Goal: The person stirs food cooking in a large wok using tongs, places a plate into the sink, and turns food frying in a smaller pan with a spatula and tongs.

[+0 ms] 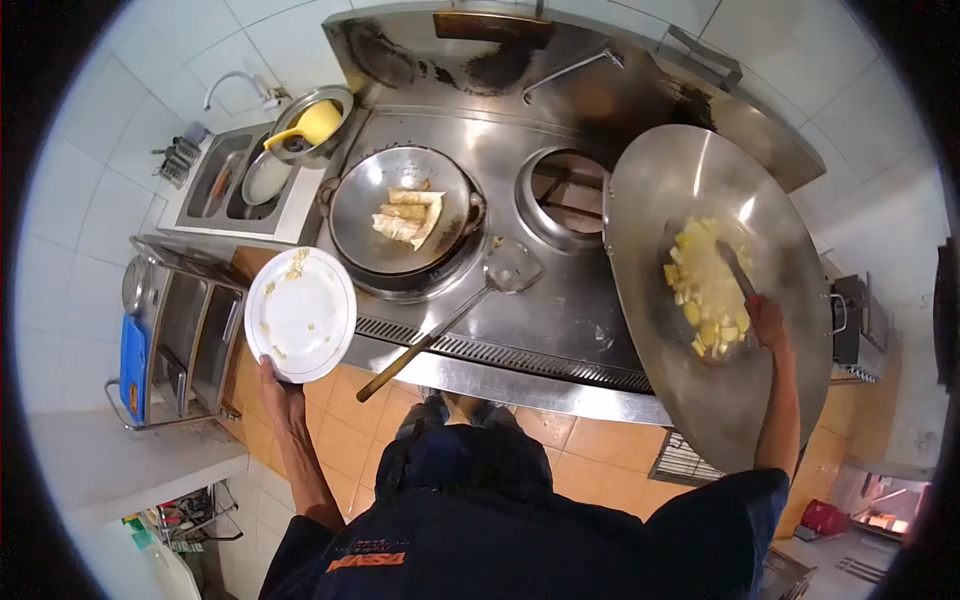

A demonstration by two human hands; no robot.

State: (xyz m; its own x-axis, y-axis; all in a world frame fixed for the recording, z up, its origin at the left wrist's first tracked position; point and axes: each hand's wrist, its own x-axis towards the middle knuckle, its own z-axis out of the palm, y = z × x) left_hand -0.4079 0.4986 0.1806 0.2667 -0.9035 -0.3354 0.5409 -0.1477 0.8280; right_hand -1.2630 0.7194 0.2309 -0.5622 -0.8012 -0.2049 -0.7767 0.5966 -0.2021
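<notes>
My left hand (282, 392) grips the lower rim of a white plate (315, 325), which has food scraps on it and is held out in front of the stove. My right hand (768, 322) is closed around a cooking utensil (735, 268) with a dark shaft and reddish handle; its working end is unclear in the food. This utensil reaches into a very large metal wok (660, 370) at the right. Yellowish chopped pieces (712, 310) lie in the wok's bottom, partly veiled by steam.
A smaller wok (370, 235) holding folded, pale brown pieces (408, 215) sits on the left burner. A long-handled spatula (440, 328) lies across the stove's front edge (500, 385). Beyond it is an uncovered burner ring (540, 215). A sink (215, 175) stands at the left.
</notes>
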